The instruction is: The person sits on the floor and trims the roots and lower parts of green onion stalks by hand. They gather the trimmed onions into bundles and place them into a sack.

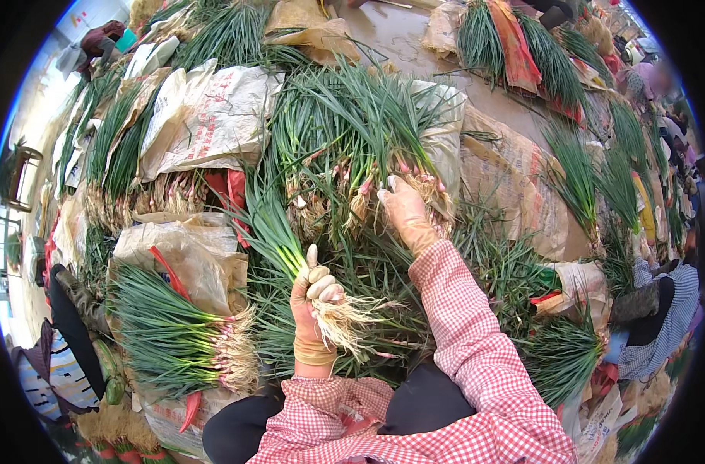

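Note:
My left hand (pixel 317 293), in a pale rubber glove, is closed around a bunch of green onions (pixel 283 238); its leaves point up and left, its roots hang out at the right. My right hand (pixel 403 209), gloved too, reaches to the root ends of a large heap of green onions (pixel 352 127). Its fingertips are at the pinkish bulbs, and whether they grip a stalk I cannot tell. At the lower left, a neat bundle of green onions (pixel 178 330) lies on a woven sack over a red strip, roots to the right.
Loose leaves (pixel 492 272) cover the ground between and beside my arms. Printed woven sacks (pixel 213 116) lie over more onions at the upper left, and another sack (pixel 515 180) is spread at the right. People sit close by at the right (pixel 660 319) and left (pixel 74 342).

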